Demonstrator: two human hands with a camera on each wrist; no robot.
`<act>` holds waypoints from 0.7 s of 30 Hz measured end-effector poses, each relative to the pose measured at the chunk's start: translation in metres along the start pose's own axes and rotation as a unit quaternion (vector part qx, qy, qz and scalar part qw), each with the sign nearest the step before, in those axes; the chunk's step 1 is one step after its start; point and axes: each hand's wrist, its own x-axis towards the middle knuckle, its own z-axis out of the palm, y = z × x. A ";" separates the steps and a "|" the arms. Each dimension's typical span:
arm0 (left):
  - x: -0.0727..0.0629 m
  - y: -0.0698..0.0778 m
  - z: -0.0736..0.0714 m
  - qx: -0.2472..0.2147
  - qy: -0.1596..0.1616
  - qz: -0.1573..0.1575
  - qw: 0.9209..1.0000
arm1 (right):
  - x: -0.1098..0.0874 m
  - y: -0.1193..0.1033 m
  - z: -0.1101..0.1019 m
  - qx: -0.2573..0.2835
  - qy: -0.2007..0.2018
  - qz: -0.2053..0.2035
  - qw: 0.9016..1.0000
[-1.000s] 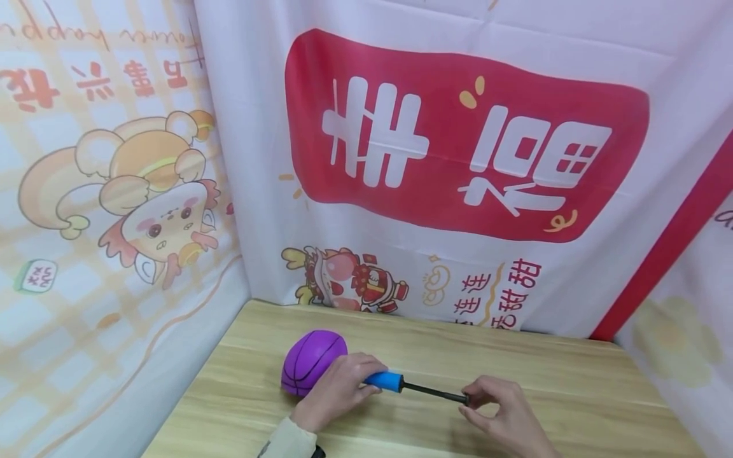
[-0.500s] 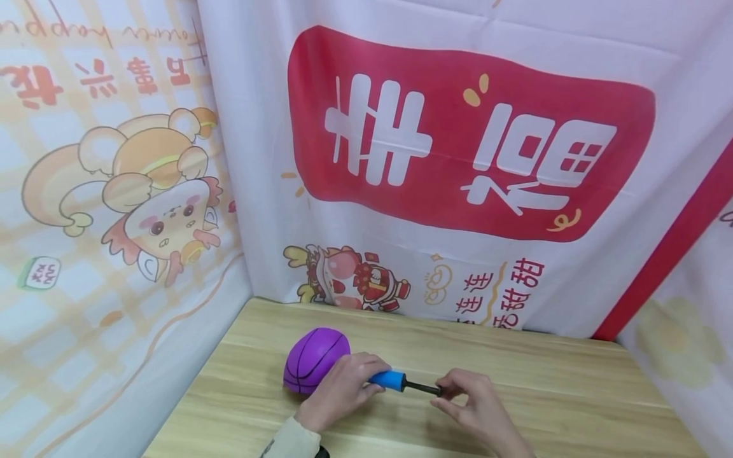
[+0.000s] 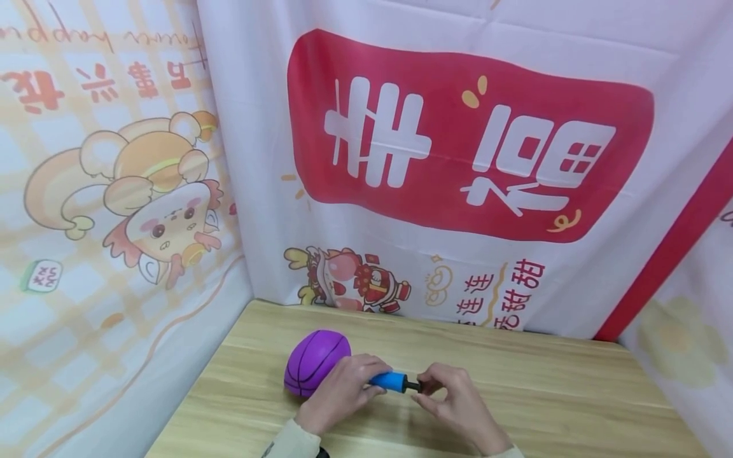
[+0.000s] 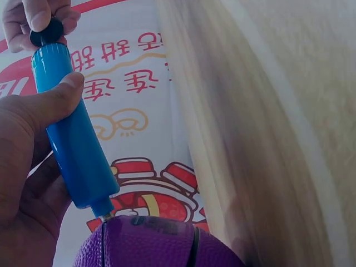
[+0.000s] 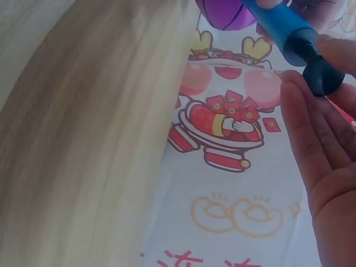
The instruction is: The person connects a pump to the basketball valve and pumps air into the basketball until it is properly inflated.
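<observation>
A purple ball (image 3: 317,361) with black basketball lines sits on the wooden table, its shape sagging rather than round. My left hand (image 3: 342,389) grips the blue barrel of a hand pump (image 3: 390,381) just right of the ball. In the left wrist view, the pump's (image 4: 80,139) nozzle end meets the purple ball (image 4: 161,245) through a short metal needle. My right hand (image 3: 455,404) pinches the black handle (image 5: 322,77) at the pump's other end between thumb and fingers. Only a short length of the black rod shows between handle and barrel.
The wooden table (image 3: 544,381) runs to a white printed cloth (image 3: 446,267) hanging behind it. Another printed cloth (image 3: 143,254) hangs along the left side, and a further one stands at the right.
My right hand has moved left toward my left hand, pushing the pump's rod from far out to nearly fully in. The left hand and the ball have stayed almost in place.
</observation>
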 end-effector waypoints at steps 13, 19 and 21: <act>-0.001 -0.002 0.000 -0.003 -0.025 -0.008 1.000 | -0.033 0.015 -0.035 -0.018 0.050 -0.082 0.995; -0.002 -0.002 0.001 -0.002 -0.024 -0.011 1.000 | -0.047 0.024 -0.052 -0.006 0.055 -0.083 0.995; -0.002 -0.002 0.002 -0.003 -0.024 -0.013 1.000 | -0.049 0.025 -0.056 -0.004 0.056 -0.083 0.995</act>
